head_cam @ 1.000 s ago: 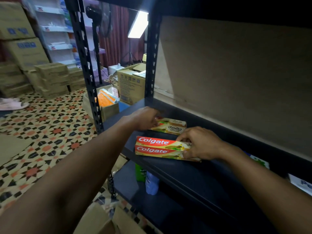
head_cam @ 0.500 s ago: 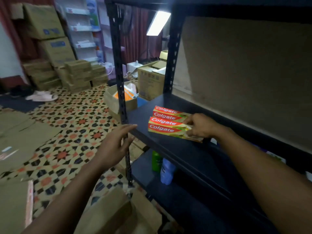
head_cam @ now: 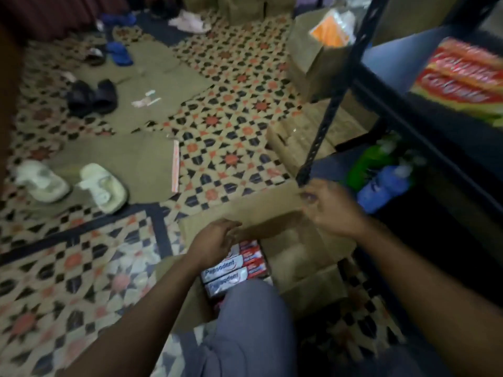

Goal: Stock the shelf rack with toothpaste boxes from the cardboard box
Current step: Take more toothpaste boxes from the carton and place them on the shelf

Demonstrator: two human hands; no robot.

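The open brown cardboard box point(head_cam: 307, 281) stands on the patterned tile floor point(head_cam: 223, 126) just beside the near corner of the black metal shelf rack point(head_cam: 324, 126), probably so that the way from box to shelf is short. Inside it, on its left side, lie the white and red toothpaste boxes point(head_cam: 231, 270), flat and stacked; the right side of the box looks empty. The left hand point(head_cam: 215, 240) hangs over this stack with the fingers loosely curved and, as far as I can see, it holds nothing; I judge it is about to take the next pack. The right hand point(head_cam: 334, 210) is at the far right flap of the box, perhaps to keep the flap out of the way, but the picture is blurred and I cannot tell if the fingers pinch the flap or only touch it. On the shelf at the far right some red and yellow toothpaste boxes point(head_cam: 462, 77) already lie. Below them stand a green bottle point(head_cam: 375, 156) and a blue bottle point(head_cam: 383, 186). The rack post and the person's knee in grey trousers point(head_cam: 253, 308) are close to the box and may hinder the lift. White sandals point(head_cam: 100, 186) and flat cardboard sheets point(head_cam: 130, 164) lie on the left, well apart.
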